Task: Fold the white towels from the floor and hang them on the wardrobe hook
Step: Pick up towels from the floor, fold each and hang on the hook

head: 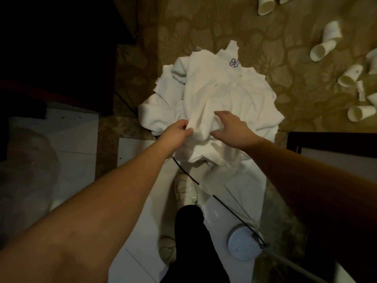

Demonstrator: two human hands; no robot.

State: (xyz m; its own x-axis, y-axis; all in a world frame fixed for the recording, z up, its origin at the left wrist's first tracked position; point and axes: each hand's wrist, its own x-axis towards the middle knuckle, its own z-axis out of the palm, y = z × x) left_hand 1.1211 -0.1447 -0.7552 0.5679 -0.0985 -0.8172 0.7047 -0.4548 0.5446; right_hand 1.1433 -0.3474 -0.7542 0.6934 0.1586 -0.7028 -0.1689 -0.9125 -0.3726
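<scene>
Head view looked straight down on a rumpled heap of white terry towels (pixel 214 103) lying on the patterned olive carpet (pixel 204 23), its near edge spilling onto pale floor tiles (pixel 81 144). One towel bore a small grey embroidered logo (pixel 234 63). The left hand (pixel 179 130) pinched a fold of towel between thumb and fingers. The right hand (pixel 230 125) hovered just above the heap, fingers spread wide, holding nothing. White paper cups (pixel 322 50) lay scattered on the carpet at right. A white sneaker (pixel 186 189) stood on the tiles below the heap.
</scene>
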